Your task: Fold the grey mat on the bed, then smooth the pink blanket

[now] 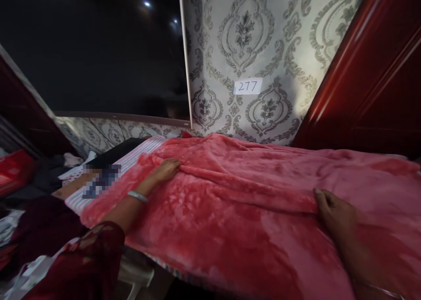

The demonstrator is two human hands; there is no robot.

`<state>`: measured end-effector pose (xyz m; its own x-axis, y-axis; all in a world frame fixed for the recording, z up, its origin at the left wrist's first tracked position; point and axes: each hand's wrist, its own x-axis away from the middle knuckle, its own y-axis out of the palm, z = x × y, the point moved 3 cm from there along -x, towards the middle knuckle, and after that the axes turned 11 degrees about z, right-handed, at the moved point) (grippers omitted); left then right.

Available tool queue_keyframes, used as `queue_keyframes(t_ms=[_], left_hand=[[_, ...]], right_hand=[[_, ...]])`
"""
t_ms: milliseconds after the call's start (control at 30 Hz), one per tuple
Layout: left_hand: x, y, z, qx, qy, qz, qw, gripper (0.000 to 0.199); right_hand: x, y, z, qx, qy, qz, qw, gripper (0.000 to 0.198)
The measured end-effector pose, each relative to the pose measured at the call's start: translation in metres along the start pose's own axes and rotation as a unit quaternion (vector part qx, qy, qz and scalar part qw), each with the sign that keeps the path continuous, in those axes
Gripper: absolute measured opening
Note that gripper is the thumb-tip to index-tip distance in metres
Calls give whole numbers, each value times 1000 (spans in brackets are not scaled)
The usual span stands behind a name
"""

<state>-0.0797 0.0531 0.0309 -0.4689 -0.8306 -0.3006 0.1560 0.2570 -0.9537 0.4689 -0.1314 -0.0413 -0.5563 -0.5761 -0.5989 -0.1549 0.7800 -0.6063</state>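
Note:
A plush red and pink blanket (230, 230) lies spread over a raised flat surface. A raised fold runs across it between my two hands. At the fold's left end, my left hand (167, 169) has its fingers closed on the cloth; a bracelet circles that wrist. My right hand (335, 210) pinches the right end of the same fold, thumb uppermost. Some fingertips of both hands are hidden in the plush. Striped cloth (140, 157) shows beneath the blanket's left side.
A large dark television screen (98, 50) is on the wall at left. Patterned wallpaper bears a paper label reading 277 (248, 86). A glossy red wooden panel (368, 85) stands at right. A white plastic chair or stool (136, 271) and clothes (39, 230) are at lower left.

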Motion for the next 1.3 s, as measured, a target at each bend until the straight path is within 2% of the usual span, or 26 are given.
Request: queue_keyframes(t_ms=[100, 167, 267, 367, 567, 700, 867, 1067, 1167, 1300], left_hand=[[6, 0, -38, -27, -68, -4, 997, 39], [9, 0, -54, -37, -95, 3, 995, 39], [12, -1, -67, -46, -119, 19, 992, 38], [14, -7, -73, -49, -129, 43, 989, 39], [16, -28, -76, -48, -133, 111, 984, 42], [22, -44, -71, -64, -137, 170, 974, 38], [34, -70, -61, -69, -162, 211, 962, 37], [53, -104, -63, -74, -176, 241, 952, 19], [62, -118, -60, -28, -181, 275, 944, 17], [74, -130, -52, 70, -243, 323, 912, 16]], right_hand=[[1, 1, 1, 14, 1, -28, 1000, 58], [2, 2, 0, 7, -3, -54, 999, 59], [4, 1, -1, -17, -17, -94, 995, 59], [9, 1, -2, -52, -58, -122, 990, 56], [19, -4, 6, -85, -118, -109, 983, 50], [21, -24, 5, -87, -120, -42, 988, 47], [15, -58, -12, -97, -69, 15, 993, 42], [10, -93, -27, -90, -5, 57, 994, 33], [12, -102, -32, -83, -1, 65, 994, 31], [20, -111, -35, -69, 24, 77, 994, 31]])
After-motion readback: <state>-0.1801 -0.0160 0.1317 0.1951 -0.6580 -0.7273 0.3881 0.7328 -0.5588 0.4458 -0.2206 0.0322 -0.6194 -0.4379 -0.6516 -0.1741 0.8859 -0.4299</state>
